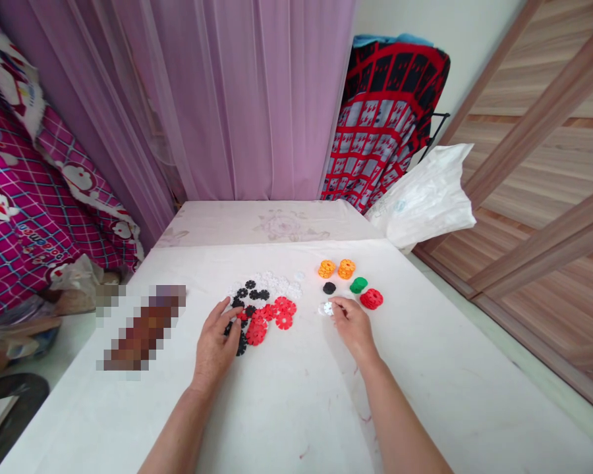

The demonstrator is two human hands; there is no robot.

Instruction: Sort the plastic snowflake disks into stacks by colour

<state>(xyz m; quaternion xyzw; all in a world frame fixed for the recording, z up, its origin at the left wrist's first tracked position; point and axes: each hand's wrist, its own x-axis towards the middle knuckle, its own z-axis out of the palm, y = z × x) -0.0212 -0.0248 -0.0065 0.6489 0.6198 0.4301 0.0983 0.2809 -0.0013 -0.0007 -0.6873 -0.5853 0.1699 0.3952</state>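
Note:
My left hand (220,336) rests with fingers apart over the left part of a loose pile of flower-shaped plastic discs, close to several black discs (242,345). Red discs (257,329) and white discs (277,284) make up the rest of that pile. Over on the right, my right hand (350,321) pinches a white disc (329,308) just above the table, by another white piece. Beyond it are two orange stacks (346,268), a black stack (329,288), a green stack (358,285) and a red stack (371,299).
A white cloth covers the table (286,408). At its left lies a pixelated, blurred item (145,326). A white plastic bag (425,197) stands by the far right edge. Purple curtains (257,99) hang behind, and wooden doors (538,164) are to the right.

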